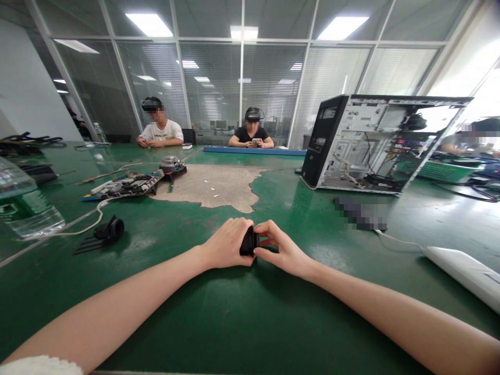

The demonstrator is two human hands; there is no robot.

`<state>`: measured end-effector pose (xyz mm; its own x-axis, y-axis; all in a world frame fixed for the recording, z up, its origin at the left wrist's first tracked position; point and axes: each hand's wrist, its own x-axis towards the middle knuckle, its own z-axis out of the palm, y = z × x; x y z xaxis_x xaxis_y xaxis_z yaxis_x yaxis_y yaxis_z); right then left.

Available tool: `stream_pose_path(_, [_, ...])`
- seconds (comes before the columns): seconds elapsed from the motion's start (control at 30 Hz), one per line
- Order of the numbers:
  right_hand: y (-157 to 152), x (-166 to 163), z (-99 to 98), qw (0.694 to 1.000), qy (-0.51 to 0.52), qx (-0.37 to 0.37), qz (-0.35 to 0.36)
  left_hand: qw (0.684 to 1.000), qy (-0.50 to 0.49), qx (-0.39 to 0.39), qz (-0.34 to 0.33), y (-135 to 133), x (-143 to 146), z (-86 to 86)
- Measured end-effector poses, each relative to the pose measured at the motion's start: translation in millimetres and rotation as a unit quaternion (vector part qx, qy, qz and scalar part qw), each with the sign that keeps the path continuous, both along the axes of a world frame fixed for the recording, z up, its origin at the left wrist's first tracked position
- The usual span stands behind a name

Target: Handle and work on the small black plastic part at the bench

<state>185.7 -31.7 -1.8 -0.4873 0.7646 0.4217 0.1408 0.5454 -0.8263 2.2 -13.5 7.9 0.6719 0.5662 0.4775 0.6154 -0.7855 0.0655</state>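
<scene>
Both forearms reach in over the green table [234,333], left hand [226,245] and right hand [283,250] pinched closed on one small black part [249,241] — held low, well before the open computer case [375,143]. Better keep thumbs opposed — pressure even.

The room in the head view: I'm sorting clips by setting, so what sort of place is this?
Probably an electronics repair or assembly workroom in an office: an opened computer case stands on a worn green table mat, a bare circuit board lies nearby, and glass partitions enclose it.
</scene>
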Motion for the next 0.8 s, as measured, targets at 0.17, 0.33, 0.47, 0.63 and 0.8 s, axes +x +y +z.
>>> stream_pose_path(0.17, [0.6,-1.0,0.7,1.000,-0.004,-0.013,-0.023,1.000,-0.006,0.000,-0.002,-0.8,1.0,0.9])
stream_pose_path(0.33, [0.0,-1.1,-0.3,0.999,-0.018,-0.047,-0.013,1.000,-0.008,-0.012,-0.003,-0.9,0.3,1.1])
stream_pose_path(0.47, [-1.1,-0.5,0.0,0.999,-0.016,-0.040,0.008,1.000,0.006,-0.010,0.004,-0.7,-0.3,0.6])
stream_pose_path(0.63, [0.1,-0.6,-0.1,1.000,0.006,-0.010,-0.017,1.000,-0.002,0.000,0.004,-1.5,0.7,1.2])
stream_pose_path(0.8, [0.9,-1.1,-0.9,0.999,-0.017,-0.030,-0.027,1.000,-0.003,-0.003,0.000,-1.9,0.8,2.1])
